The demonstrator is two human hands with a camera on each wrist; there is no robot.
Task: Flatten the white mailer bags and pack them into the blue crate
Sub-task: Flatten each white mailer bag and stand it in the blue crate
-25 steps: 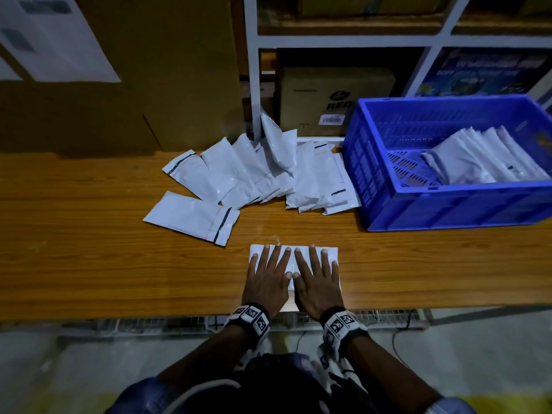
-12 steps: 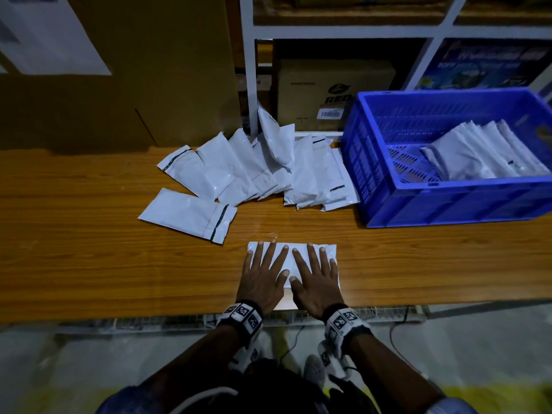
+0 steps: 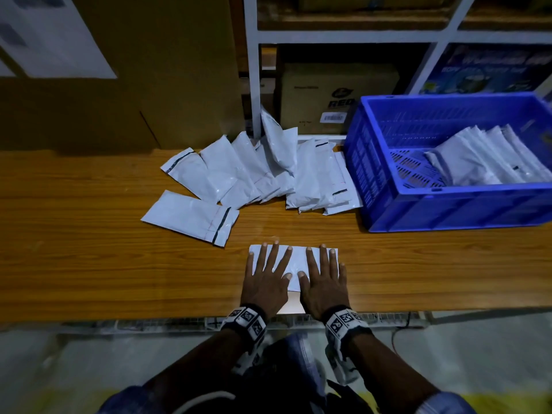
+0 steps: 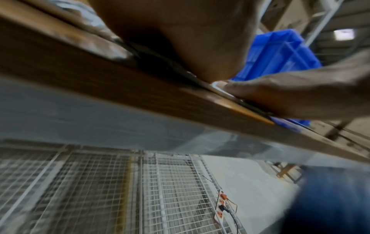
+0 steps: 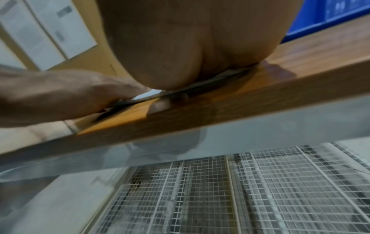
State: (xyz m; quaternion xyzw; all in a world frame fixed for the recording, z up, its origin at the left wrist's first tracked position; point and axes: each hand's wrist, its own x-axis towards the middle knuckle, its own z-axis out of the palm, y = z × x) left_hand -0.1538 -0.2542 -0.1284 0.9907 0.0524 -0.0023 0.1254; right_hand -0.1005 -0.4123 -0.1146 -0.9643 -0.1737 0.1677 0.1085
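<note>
Head view. Wooden bench (image 3: 89,264), long, running left to right. At its near edge, one white mailer bag (image 3: 294,264) lying flat beneath both hands. Left hand (image 3: 265,279): fingers straight and spread, palm down on the left half of the bag, gripping nothing. Right hand (image 3: 324,282): likewise flat and spread on the right half. Farther back, a loose heap of white bags (image 3: 268,171), overlapping, some puffed; one single bag (image 3: 191,216) lies apart at near left of the heap. At far right, blue crate (image 3: 388,204), with a row of packed bags (image 3: 484,162) leaning at its right side. Cardboard box (image 3: 337,97) on a shelf behind.

Left wrist view. Heel of the left hand (image 4: 180,39) bears on the bench edge; the right hand (image 4: 290,95) lies flat alongside it, a thin white sliver of bag between. Crate (image 4: 280,52) behind.

Right wrist view. Heel of the right hand (image 5: 190,47) presses the bag edge (image 5: 200,85) onto the bench; the left hand (image 5: 60,95) lies flat beside it.

Handling, as judged: light, limp, slick plastic film; likely to slide and to re-puff with trapped air. Best taken by a short edge or corner, pinched, once pressed flat.
</note>
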